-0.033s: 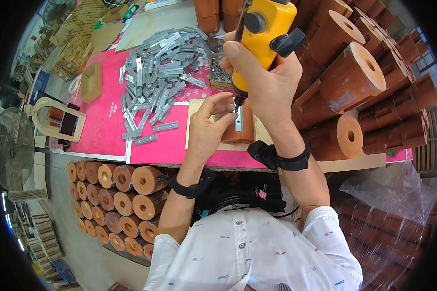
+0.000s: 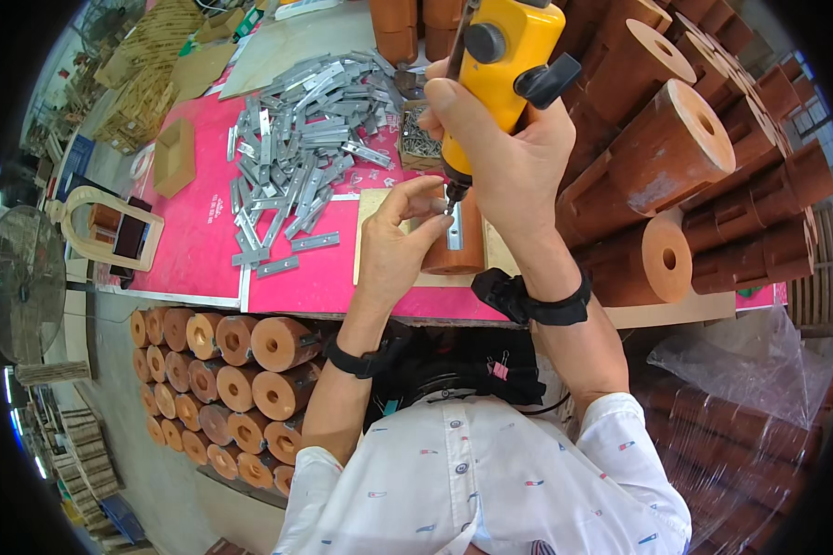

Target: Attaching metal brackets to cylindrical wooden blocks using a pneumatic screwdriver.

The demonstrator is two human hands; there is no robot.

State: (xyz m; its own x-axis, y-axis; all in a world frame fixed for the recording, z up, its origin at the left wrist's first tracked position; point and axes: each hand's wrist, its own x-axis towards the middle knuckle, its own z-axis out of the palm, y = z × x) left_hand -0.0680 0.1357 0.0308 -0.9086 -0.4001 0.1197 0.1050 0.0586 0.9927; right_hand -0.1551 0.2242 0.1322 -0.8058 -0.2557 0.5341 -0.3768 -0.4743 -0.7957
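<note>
— Where does the metal strip (image 2: 455, 235) sit?
— Lengthwise on top of a brown cylinder (image 2: 473, 242), just right of the left hand (image 2: 403, 233).
— And how is that hand?
— Its thumb and forefinger curl close together at the driver's bit. Whether they pinch something small there, I can't tell.
— The right hand (image 2: 523, 157)?
— Wrapped around the yellow power driver (image 2: 509, 83), whose bit points down toward the strip, beside the left fingertips.
— What's under the cylinder?
— A pale board (image 2: 502, 248) on the pink tabletop (image 2: 305, 294).
— And farther out?
— A heap of loose metal strips (image 2: 310, 129) lies ahead and left of the left hand; a small box of fasteners (image 2: 421, 163) is nearly straight ahead of it. An open cardboard carton (image 2: 176, 159) sits well to its left.
— Right of the right hand?
— More brown cylinders (image 2: 671, 157), piled up. Another stack (image 2: 236, 388) is below the tabletop, left of the left forearm, bored ends showing.
</note>
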